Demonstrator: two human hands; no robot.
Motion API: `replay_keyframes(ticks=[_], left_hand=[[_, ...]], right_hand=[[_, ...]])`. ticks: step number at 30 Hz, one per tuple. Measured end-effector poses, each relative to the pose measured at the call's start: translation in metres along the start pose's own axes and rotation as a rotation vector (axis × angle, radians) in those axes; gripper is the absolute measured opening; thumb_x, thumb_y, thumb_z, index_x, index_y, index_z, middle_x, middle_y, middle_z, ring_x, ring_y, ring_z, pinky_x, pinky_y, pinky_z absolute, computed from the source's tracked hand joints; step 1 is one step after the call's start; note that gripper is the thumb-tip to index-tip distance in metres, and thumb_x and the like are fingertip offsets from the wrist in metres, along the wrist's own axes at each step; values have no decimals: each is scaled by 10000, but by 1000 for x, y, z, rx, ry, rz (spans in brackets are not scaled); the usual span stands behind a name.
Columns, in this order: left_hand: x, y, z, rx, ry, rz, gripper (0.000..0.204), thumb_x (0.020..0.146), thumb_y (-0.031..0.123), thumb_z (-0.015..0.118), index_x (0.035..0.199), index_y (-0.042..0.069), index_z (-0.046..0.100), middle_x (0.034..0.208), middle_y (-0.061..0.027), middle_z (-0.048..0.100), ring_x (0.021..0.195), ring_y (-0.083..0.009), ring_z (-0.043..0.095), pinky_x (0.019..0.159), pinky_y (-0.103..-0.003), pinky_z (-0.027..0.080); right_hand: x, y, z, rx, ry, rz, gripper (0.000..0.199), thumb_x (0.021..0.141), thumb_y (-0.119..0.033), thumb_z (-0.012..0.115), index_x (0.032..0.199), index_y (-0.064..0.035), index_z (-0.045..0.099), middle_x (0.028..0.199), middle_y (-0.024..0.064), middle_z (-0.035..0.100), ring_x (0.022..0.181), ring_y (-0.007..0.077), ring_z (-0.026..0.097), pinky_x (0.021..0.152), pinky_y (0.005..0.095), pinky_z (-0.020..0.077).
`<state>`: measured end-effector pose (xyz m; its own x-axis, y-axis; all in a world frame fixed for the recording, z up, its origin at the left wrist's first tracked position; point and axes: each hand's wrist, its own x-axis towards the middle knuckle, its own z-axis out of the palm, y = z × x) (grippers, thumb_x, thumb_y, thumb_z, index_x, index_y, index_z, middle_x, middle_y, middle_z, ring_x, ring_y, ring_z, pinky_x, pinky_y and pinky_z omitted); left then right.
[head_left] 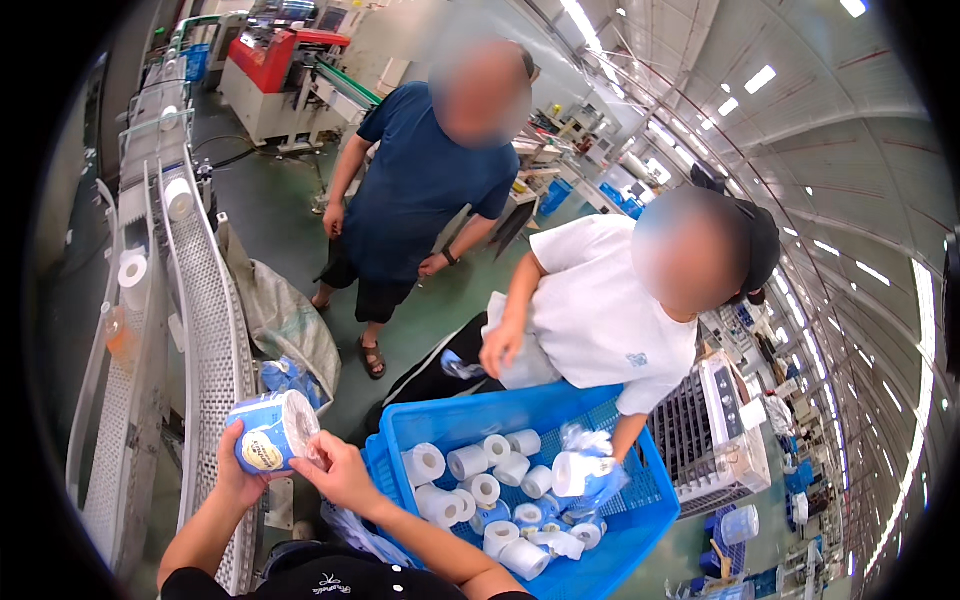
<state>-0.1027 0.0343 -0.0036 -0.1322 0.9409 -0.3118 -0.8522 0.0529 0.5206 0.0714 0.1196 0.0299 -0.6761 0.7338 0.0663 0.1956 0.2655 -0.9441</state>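
Note:
Between my two hands is a toilet roll (262, 432) in a blue and white wrapper with a pale round label, held above the conveyor's near end. My left hand (238, 470) grips it from the left and below. At its lower right side, the fingers of my right hand (335, 472) pinch the wrapper. To my right, a blue plastic crate (405, 412) contains several white toilet rolls (483, 490), some bare and some in wrappers. A co-worker in a white shirt (600, 300) reaches into the crate, one hand at a partly wrapped roll (572, 474).
A slatted conveyor (212, 330) curves away on the left, carrying a few rolls (180, 200). A bottle of orange liquid (120, 335) stands beside it. A white woven sack (285, 320) lies between conveyor and crate. Another person in dark blue (430, 190) stands ahead, near a red machine (270, 65).

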Motion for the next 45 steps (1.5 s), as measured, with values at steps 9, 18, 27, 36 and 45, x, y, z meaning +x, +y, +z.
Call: replay_keyframes(ticks=[9,18,27,36,45], left_hand=[[26,-36,0,349,171,760,936,753,423,626,1486,80,156,1278,-142,412,1163,-255,478,976,-363,416],[35,-28,-38,40,129,40,630,897,485,528,1348,56,432,1284,-146,542,1150,-318,546,966,-422,449],[15,-33,-15,-44,63,-330,691,897,648,353,1331,131,498,1288,-98,569,1164,-358,540,930,-637,388],[57,-32,21,-332,-19,-227,649,899,599,425,1283,88,536,1241,-145,592,1104,-326,591,961,-499,460],[65,-11,24,-193,38,-39,717,903,655,289,1396,147,406,1340,-137,508,1170,-364,549,823,-541,542]], right_hand=[[6,26,16,-398,270,-378,322,819,-102,669,616,-39,428,550,119,410,474,289,424,455,384,337],[29,42,-13,-163,381,-207,366,836,-194,705,1141,-34,582,1076,90,545,852,191,532,779,280,441],[34,65,-22,41,176,28,330,927,-265,626,711,-25,558,631,-22,502,599,70,429,534,249,366],[57,99,-15,269,384,211,347,900,-256,660,655,-19,593,587,-20,509,589,68,402,541,291,393],[34,39,-29,-85,467,-544,425,778,-158,723,1171,-53,602,1211,132,575,918,238,567,700,293,464]])
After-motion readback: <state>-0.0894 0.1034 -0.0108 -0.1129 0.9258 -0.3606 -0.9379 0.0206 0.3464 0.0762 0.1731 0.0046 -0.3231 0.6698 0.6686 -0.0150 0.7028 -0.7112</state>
